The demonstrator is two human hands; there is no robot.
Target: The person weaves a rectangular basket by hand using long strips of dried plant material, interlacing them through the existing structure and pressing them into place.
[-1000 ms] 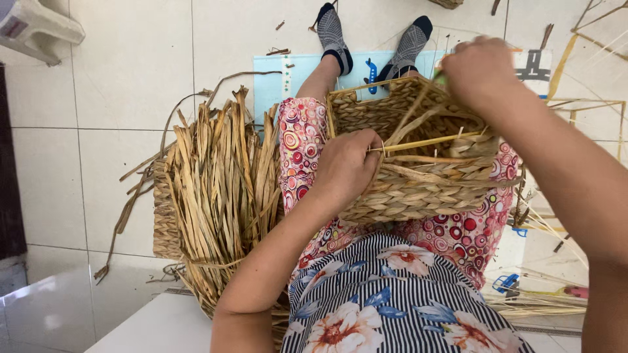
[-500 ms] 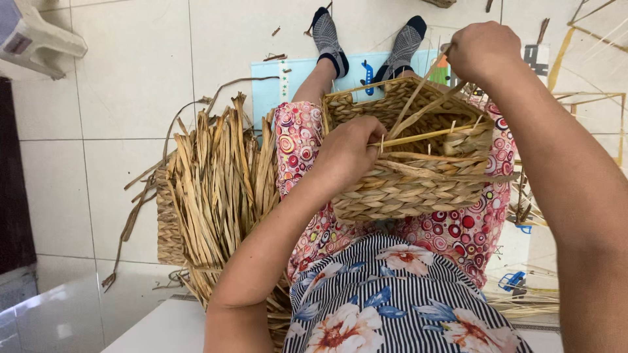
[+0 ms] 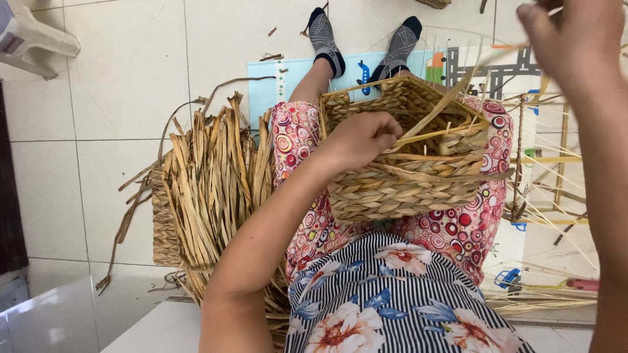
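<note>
Straw, light and springy: the left hand [image 3: 360, 138] pinches a strand [image 3: 451, 104] at the basket [image 3: 405, 186] rim; beyond that grip, the right hand [image 3: 575, 39] closes on its far end.

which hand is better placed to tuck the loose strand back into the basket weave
Probably the left hand: it rests on the woven basket at the rim, fingers on the weave where the strand emerges. The right hand is raised high, pinching the strand's far end, well away from the rim.
</note>
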